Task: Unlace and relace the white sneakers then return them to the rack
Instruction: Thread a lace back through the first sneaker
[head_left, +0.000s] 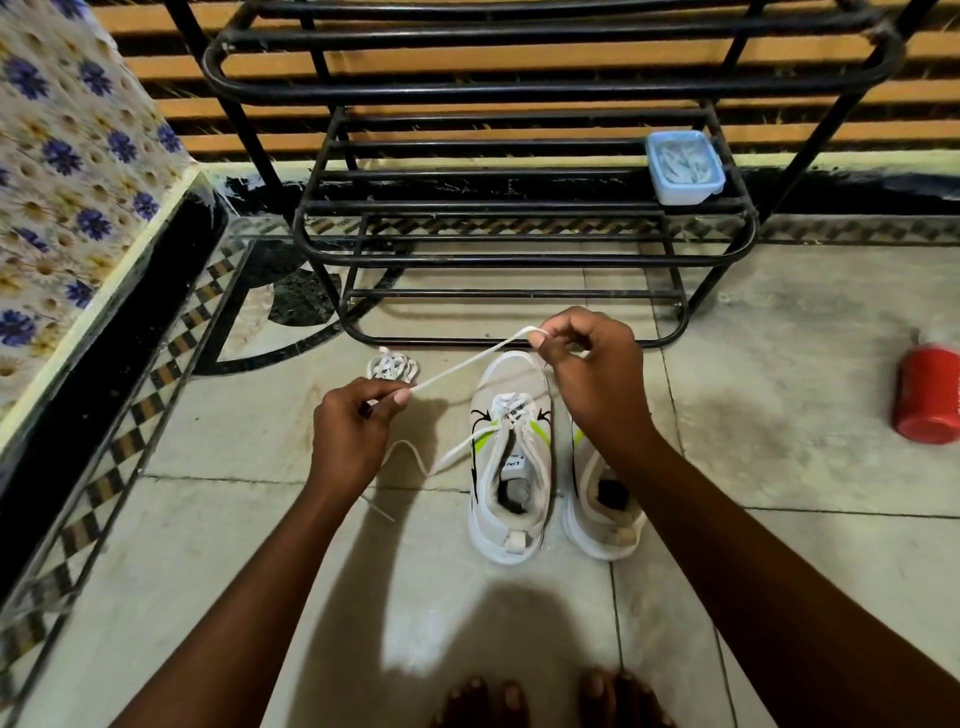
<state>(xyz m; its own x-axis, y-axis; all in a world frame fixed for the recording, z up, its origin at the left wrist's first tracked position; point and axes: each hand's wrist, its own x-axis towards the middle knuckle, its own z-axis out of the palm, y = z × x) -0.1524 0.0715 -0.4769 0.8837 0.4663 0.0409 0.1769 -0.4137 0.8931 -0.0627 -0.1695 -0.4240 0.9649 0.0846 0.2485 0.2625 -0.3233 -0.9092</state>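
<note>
Head view, floor level: two white sneakers side by side on the tiled floor, toes toward the rack; left sneaker (511, 457) in full view, partly laced near the toe, with green and black side marks; right sneaker (597, 512) largely hidden under the right forearm. One white lace (470, 364) runs taut from the left hand (353, 431) up to the right hand (587, 358); a further stretch of lace runs from the left sneaker's eyelets across the floor to the left, loose end below the left wrist. Left hand: fingers curled, thumb and forefinger pinching the lace. Right hand: raised above the left sneaker's toe, fingers curled round the lace. Hands well apart. Second lace, bundled (390, 366), on the floor just beyond the left hand. Black metal rack (519, 249) behind the sneakers; light blue lidded box (684, 167) on its lower shelf, right end. Red bottle (927, 395) on the floor, far right. Flowered cloth (67, 171) on furniture, far left. Bare toes (550, 699) at bottom edge
</note>
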